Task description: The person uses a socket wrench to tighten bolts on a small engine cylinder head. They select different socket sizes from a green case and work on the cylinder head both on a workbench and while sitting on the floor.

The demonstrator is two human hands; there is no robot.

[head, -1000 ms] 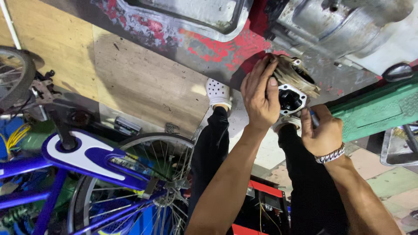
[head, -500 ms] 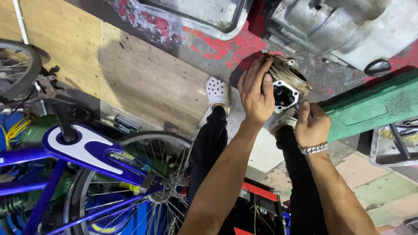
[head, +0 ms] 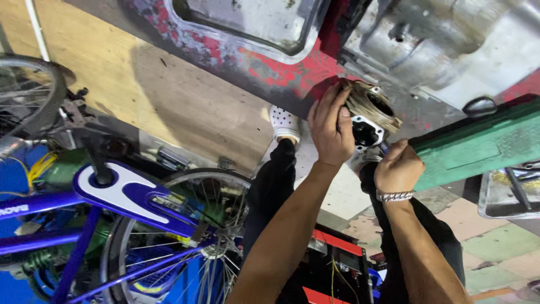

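Observation:
My left hand is clasped over the side of a dirty metal engine cylinder, fingers wrapped on its upper rim. The part has a round dark bore and a pale flange. My right hand, with a metal bracelet on the wrist, is closed in a fist just below and right of the cylinder. It grips a small dark tool whose tip touches the part's lower edge. Most of the tool is hidden in the fist.
A blue bicycle and its wheel fill the left. A green board and a metal tray lie at the right. Behind the cylinder are a red-painted metal panel, a grey casing, a wooden board, and below a white shoe.
My right hand has risen from beside the green board to the cylinder's lower edge and closed into a fist. My left hand keeps its hold. The view has shifted a little.

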